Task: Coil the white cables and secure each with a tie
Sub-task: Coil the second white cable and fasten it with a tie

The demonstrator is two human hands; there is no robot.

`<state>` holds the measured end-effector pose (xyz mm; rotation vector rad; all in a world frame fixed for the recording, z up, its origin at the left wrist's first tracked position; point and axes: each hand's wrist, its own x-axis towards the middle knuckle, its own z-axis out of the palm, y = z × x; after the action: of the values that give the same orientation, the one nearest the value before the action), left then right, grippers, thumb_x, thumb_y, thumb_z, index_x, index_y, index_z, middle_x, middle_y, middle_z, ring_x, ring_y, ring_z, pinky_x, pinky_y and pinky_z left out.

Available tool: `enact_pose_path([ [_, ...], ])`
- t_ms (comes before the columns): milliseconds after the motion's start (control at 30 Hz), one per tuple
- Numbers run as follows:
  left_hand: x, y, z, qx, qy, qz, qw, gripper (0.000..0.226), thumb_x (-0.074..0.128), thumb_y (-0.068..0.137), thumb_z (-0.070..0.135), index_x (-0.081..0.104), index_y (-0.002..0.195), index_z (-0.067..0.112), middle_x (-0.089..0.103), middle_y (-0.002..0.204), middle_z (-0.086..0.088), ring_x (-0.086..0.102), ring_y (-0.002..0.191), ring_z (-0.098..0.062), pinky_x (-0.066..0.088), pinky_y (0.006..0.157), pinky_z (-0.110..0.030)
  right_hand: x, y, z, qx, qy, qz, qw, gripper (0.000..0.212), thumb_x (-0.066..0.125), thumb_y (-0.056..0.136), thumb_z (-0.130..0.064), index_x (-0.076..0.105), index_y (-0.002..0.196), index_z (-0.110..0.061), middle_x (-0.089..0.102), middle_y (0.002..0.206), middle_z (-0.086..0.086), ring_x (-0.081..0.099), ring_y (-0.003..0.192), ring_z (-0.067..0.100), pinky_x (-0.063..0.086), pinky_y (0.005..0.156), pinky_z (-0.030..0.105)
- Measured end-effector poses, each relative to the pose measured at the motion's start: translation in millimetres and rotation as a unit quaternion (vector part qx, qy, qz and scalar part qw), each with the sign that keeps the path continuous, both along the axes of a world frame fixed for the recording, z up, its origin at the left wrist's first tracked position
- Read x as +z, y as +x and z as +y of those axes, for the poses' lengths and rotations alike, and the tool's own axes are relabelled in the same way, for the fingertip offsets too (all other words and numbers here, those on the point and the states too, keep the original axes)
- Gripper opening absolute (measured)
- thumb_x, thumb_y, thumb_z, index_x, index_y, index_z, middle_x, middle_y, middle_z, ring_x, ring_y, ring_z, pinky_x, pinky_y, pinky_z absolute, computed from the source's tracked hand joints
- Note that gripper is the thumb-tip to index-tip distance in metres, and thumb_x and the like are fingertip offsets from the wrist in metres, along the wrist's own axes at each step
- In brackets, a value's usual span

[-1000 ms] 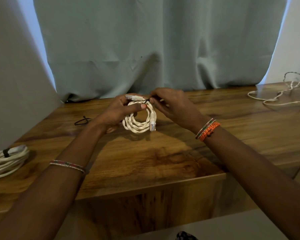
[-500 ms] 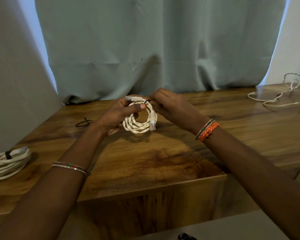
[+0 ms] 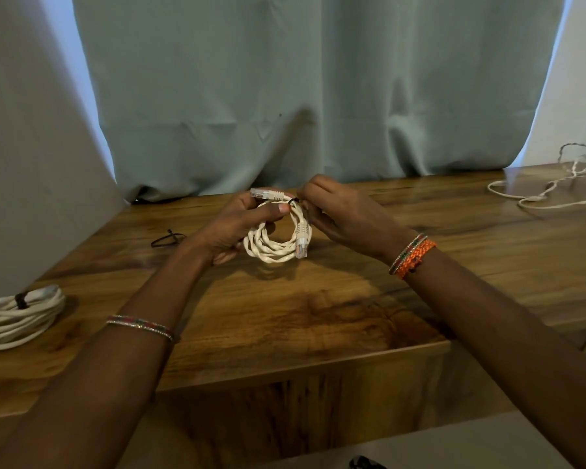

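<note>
A small coiled white network cable (image 3: 274, 249) hangs upright just above the wooden table (image 3: 318, 316). My left hand (image 3: 237, 225) grips the coil's top, thumb pressed across the strands, one plug sticking out past my fingers. My right hand (image 3: 342, 213) pinches a thin black tie (image 3: 293, 200) at the coil's top right. The second plug dangles down the coil's right side.
A larger white coil (image 3: 17, 318) bound with a dark tie lies at the table's left edge. A spare black tie (image 3: 166, 238) lies behind my left wrist. A loose white cable (image 3: 548, 191) sprawls at the far right. A grey-green curtain (image 3: 301, 96) hangs behind.
Both hands stay on the coil in nearly the same place. My right fingers have shifted slightly at the black tie.
</note>
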<state>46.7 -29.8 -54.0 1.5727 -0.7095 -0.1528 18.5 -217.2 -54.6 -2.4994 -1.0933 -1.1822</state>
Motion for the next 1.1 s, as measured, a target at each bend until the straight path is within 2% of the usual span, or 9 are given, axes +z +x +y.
enact_pose_path([
  [167, -1.3, 3.8, -0.6, 0.009, 0.007, -0.002, 1.000, 0.010, 0.056, 0.087, 0.005, 0.062, 0.095, 0.006, 0.058, 0.057, 0.007, 0.044, 0.042, 0.000, 0.037, 0.041, -0.012, -2.6, -0.1, -0.1, -0.005, 0.009, -0.010, 1.000, 0.022, 0.041, 0.095, -0.020, 0.057, 0.097, -0.005, 0.056, 0.086, 0.009, 0.053, 0.063, 0.022, 0.047, 0.052, 0.040],
  [300, -2.6, 4.1, -1.3, 0.017, 0.013, -0.005, 1.000, 0.018, 0.057, 0.087, 0.002, 0.061, 0.104, 0.001, 0.060, 0.060, 0.007, 0.046, 0.042, 0.000, 0.039, 0.042, -0.012, -4.5, 0.8, -0.4, 0.004, 0.026, -0.007, 1.000, 0.017, 0.046, 0.094, -0.018, 0.058, 0.098, -0.006, 0.059, 0.088, 0.007, 0.056, 0.068, 0.019, 0.049, 0.056, 0.039],
  [467, -3.7, 7.1, 0.6, 0.022, 0.013, -0.015, 1.000, 0.016, 0.062, 0.083, 0.005, 0.063, 0.100, 0.004, 0.062, 0.066, 0.005, 0.048, 0.048, -0.001, 0.040, 0.045, -0.013, -7.4, 0.3, 1.4, 0.049, 0.159, 0.047, 0.985, 0.006, 0.061, 0.088, -0.012, 0.065, 0.089, -0.006, 0.064, 0.084, 0.003, 0.060, 0.075, 0.013, 0.053, 0.065, 0.031],
  [533, -4.0, 7.1, 0.9, 0.023, 0.020, -0.017, 0.999, 0.017, 0.064, 0.081, 0.008, 0.064, 0.098, 0.007, 0.062, 0.067, 0.005, 0.048, 0.049, -0.002, 0.040, 0.045, -0.013, -7.7, 1.8, 3.3, 0.051, 0.223, 0.086, 0.970, 0.002, 0.067, 0.083, -0.008, 0.068, 0.085, -0.010, 0.063, 0.084, -0.002, 0.061, 0.078, 0.010, 0.054, 0.066, 0.030],
  [667, -3.6, 4.4, 0.3, 0.009, 0.026, -0.019, 0.999, 0.013, 0.060, 0.084, 0.003, 0.063, 0.096, 0.007, 0.061, 0.059, 0.006, 0.045, 0.043, 0.000, 0.037, 0.042, -0.012, -4.3, 3.1, 4.5, 0.081, 0.328, 0.219, 0.915, 0.014, 0.071, 0.078, -0.002, 0.070, 0.081, -0.016, 0.067, 0.080, -0.007, 0.066, 0.080, 0.010, 0.057, 0.077, 0.034],
  [800, -4.3, 4.8, 0.3, 0.003, 0.029, -0.027, 0.999, 0.018, 0.065, 0.077, 0.010, 0.066, 0.095, 0.009, 0.064, 0.068, 0.006, 0.049, 0.052, -0.002, 0.040, 0.048, -0.013, -1.9, 3.0, 1.8, 0.112, 0.369, 0.298, 0.873, 0.023, 0.074, 0.075, 0.003, 0.064, 0.091, -0.011, 0.065, 0.078, 0.000, 0.064, 0.074, 0.007, 0.057, 0.077, 0.027],
  [933, -3.8, 2.2, -1.6, -0.004, 0.046, -0.052, 0.998, 0.020, 0.059, 0.084, 0.002, 0.063, 0.104, 0.000, 0.063, 0.065, 0.007, 0.048, 0.049, 0.001, 0.039, 0.047, -0.011, -0.7, 5.4, -1.7, 0.137, 0.372, 0.346, 0.850, 0.022, 0.072, 0.074, 0.006, 0.060, 0.086, -0.008, 0.062, 0.077, 0.001, 0.061, 0.069, 0.004, 0.055, 0.068, 0.020],
  [1033, -3.6, -0.1, -2.1, -0.013, 0.051, -0.061, 0.997, 0.016, 0.058, 0.084, 0.000, 0.063, 0.099, 0.003, 0.063, 0.060, 0.008, 0.047, 0.048, 0.001, 0.038, 0.046, -0.011, -3.4, 9.1, -3.5, 0.162, 0.369, 0.396, 0.825, 0.015, 0.069, 0.077, 0.004, 0.061, 0.081, -0.008, 0.065, 0.071, -0.002, 0.063, 0.067, 0.006, 0.053, 0.064, 0.021],
  [1100, -3.7, -0.4, -2.3, -0.012, 0.057, -0.062, 0.996, 0.019, 0.059, 0.084, 0.000, 0.064, 0.102, 0.002, 0.065, 0.068, 0.007, 0.050, 0.052, 0.001, 0.040, 0.049, -0.011, -3.8, 11.3, -5.1, 0.173, 0.371, 0.433, 0.803, 0.012, 0.071, 0.074, -0.002, 0.062, 0.080, -0.009, 0.066, 0.068, -0.003, 0.063, 0.067, 0.010, 0.054, 0.065, 0.023],
])
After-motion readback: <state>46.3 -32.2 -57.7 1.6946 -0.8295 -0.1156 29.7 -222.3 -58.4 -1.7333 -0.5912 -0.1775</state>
